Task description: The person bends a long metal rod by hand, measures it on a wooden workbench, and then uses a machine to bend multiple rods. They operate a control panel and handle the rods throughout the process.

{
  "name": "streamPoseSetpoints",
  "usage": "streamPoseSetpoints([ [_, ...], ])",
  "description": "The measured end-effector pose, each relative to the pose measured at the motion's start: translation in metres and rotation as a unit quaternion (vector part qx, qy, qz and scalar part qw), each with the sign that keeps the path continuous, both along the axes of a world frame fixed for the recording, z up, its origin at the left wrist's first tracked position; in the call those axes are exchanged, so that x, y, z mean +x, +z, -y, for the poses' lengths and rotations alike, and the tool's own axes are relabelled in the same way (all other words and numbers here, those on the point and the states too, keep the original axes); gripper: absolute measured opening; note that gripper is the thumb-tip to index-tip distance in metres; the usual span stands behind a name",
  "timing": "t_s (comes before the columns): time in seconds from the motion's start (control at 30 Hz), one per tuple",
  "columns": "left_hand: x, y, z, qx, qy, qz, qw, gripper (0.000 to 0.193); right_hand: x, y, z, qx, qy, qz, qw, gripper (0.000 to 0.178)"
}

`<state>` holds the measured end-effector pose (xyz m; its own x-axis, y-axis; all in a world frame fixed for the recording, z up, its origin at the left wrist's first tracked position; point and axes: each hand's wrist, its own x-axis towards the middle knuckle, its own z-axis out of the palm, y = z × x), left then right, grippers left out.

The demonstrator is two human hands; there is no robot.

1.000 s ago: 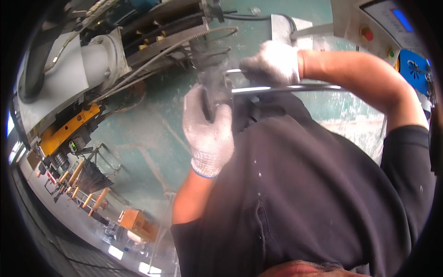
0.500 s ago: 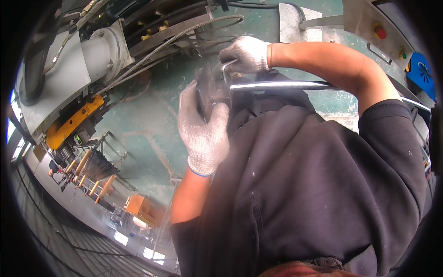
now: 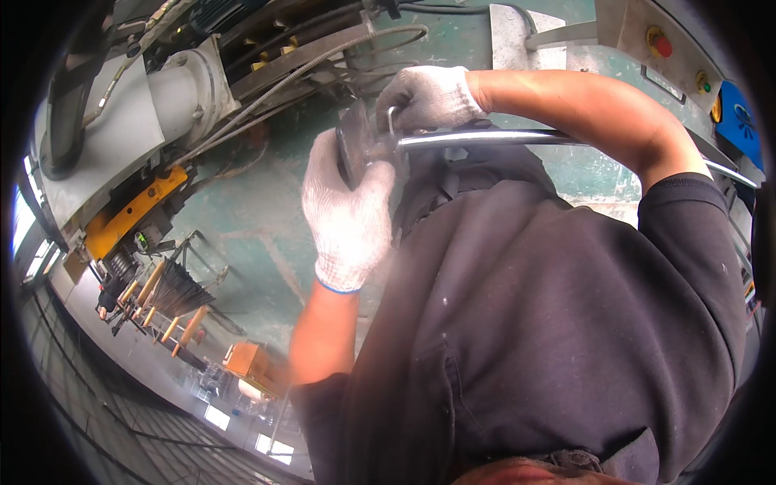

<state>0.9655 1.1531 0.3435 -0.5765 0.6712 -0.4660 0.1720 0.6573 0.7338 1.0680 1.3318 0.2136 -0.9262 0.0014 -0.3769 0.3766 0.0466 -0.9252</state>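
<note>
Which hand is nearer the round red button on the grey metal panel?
Right. The white-gloved right hand is left of the red button; the left hand is farther left and lower in view.

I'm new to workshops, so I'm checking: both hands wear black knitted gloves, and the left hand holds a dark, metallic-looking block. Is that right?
Not quite: the knitted gloves are white, as the head view shows. The left hand does hold the dark, metallic-looking block.

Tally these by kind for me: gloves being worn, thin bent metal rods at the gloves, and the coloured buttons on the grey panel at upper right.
White gloves: 2
Thin bent metal rod: 1
Red button: 1
Green button: 1
Total: 5
</note>
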Motion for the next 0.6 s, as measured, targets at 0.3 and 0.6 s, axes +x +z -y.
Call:
streamPoseSetpoints([
  [0.3,0.01,-0.026,0.02,0.121,0.025,-0.027,0.992,0.038,-0.001,0.005,-0.005,0.011,-0.01,-0.003,1.0,0.033],
  [0.6,0.012,-0.018,0.022,0.089,0.041,0.006,0.995,0.049,0.001,0.006,-0.003,0.007,-0.014,0.007,1.0,0.032],
])
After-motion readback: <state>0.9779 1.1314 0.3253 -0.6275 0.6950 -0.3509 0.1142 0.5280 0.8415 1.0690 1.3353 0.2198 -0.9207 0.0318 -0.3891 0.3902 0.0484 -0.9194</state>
